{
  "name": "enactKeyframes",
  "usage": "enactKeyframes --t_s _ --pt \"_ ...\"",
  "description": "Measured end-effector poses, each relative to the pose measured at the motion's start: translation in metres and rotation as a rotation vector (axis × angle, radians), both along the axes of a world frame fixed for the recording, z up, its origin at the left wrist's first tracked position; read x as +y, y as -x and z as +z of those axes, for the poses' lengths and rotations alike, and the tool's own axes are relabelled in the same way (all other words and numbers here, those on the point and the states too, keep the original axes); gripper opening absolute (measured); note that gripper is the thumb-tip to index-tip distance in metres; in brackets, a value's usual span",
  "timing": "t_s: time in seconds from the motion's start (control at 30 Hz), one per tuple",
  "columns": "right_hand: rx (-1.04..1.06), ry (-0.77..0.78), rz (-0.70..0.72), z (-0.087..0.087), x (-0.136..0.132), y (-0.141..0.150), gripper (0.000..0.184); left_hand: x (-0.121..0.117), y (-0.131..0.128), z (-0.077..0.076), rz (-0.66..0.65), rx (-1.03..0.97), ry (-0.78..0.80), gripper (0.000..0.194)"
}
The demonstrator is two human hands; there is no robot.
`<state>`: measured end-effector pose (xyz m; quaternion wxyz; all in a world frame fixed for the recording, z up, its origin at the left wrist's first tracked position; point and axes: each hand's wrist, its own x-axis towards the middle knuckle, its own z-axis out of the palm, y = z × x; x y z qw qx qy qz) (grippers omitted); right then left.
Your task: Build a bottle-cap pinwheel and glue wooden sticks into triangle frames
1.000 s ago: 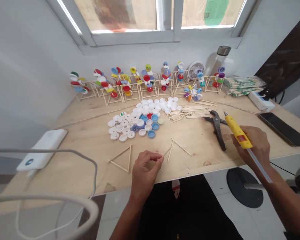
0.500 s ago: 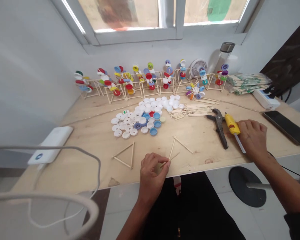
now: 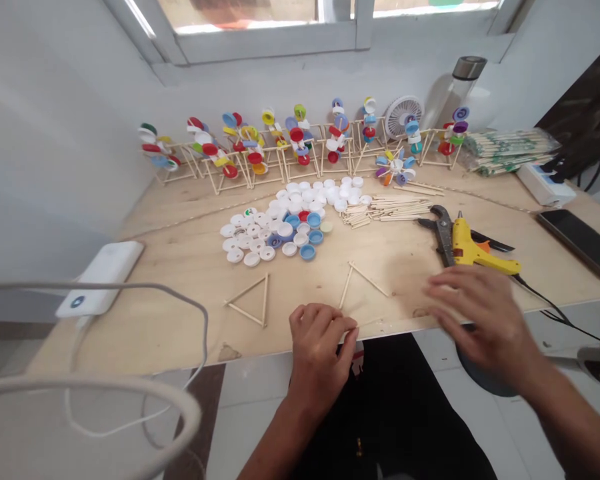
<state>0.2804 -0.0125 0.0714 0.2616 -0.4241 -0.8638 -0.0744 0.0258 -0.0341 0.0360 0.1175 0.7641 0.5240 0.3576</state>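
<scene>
My left hand (image 3: 323,343) rests at the table's front edge, thumb and forefinger pinched on a thin wooden stick (image 3: 373,323) that points right. Just behind it lie two sticks joined at the top in an open V (image 3: 369,279). My right hand (image 3: 480,317), smeared by motion, hangs over the front edge with fingers stretched out and holds nothing. Beyond it a yellow hot glue gun (image 3: 467,248) lies on its side, beside dark-handled pliers (image 3: 444,233). A closed stick triangle (image 3: 265,300) lies to the left of my left hand.
Bottle caps (image 3: 253,230), mostly white, lie mid-table near a pile of sticks (image 3: 397,207). Stick frames with coloured cap wheels (image 3: 255,157) line the wall. A power bank (image 3: 100,277) with a cable sits left; a phone (image 3: 580,240) and power strip (image 3: 547,185) lie right.
My right hand has let go of the glue gun and moved left toward the front edge. My left hand has shifted slightly right, its stick now lying flatter and away from the V.
</scene>
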Motion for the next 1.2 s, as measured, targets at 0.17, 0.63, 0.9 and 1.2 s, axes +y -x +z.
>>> enactKeyframes --t_s 0.17,0.63,0.9,1.2 --pt "0.048 0.107 0.126 -0.005 -0.015 0.059 0.017 -0.005 -0.009 0.008 -0.077 0.044 -0.003 0.012" --pt "0.143 0.177 0.075 -0.030 0.012 0.046 0.012 0.003 0.019 -0.011 0.150 -0.081 0.156 0.011" --pt "0.135 0.165 0.048 -0.040 0.024 0.059 0.011 0.011 0.019 -0.019 0.144 -0.067 0.180 0.010" --pt "0.103 0.178 0.055 -0.042 0.028 0.063 0.013 0.016 0.015 -0.020 0.124 -0.032 0.185 0.009"
